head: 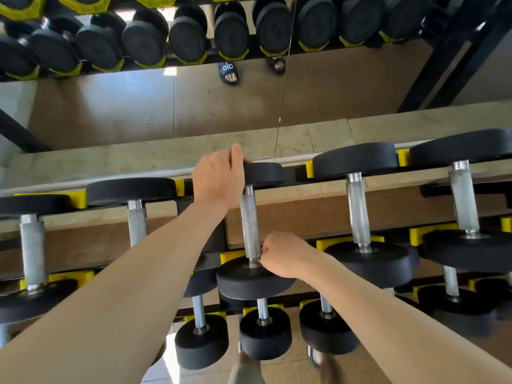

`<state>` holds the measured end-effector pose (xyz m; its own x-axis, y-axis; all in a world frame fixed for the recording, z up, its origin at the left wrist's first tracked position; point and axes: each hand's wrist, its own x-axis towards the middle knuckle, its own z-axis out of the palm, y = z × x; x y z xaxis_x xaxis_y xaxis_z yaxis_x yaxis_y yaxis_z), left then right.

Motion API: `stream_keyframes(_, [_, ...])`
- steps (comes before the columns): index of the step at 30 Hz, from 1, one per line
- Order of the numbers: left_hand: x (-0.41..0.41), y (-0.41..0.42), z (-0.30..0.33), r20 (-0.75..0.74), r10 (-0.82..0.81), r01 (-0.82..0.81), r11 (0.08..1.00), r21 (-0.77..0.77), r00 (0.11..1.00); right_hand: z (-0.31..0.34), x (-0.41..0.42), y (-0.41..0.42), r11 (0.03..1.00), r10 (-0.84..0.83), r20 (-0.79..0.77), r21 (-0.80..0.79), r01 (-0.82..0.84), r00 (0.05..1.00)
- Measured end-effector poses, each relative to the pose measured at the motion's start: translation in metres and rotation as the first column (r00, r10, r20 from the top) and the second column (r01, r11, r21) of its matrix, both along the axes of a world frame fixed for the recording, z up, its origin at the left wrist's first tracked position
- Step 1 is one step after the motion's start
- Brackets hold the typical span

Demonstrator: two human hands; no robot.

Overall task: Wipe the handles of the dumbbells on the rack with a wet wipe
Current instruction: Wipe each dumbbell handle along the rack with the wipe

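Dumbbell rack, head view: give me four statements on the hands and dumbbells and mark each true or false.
1. The left hand grips the far head of the middle dumbbell. True.
2. The right hand is at the near end of that dumbbell's handle. True.
3. The right hand rests on the rightmost dumbbell. False: it is at the middle one.
4. The middle dumbbell is lifted clear of the rack. False: it lies across the rack.
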<state>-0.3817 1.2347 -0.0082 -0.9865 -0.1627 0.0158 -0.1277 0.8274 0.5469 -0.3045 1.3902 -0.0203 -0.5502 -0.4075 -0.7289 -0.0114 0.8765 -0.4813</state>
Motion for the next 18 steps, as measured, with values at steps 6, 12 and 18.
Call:
stream_keyframes(6, [-0.004, 0.012, 0.014, 0.125, 0.093, -0.088, 0.995, -0.041, 0.988, 0.032, 0.010, 0.026, 0.989, 0.131, -0.119, -0.050, -0.138, 0.984])
stream_keyframes(12, [-0.004, 0.053, 0.032, 0.088, 0.021, -0.004, 0.981, -0.192, 0.996, 0.048, 0.011, 0.090, 0.966, 0.257, -0.357, 0.110, -0.233, 0.898])
stream_keyframes(18, [-0.021, 0.108, 0.040, 0.035, -0.131, 0.128, 0.989, 0.067, 0.991, 0.050, -0.036, 0.122, 0.997, -0.071, -0.550, -0.073, 0.037, 0.832])
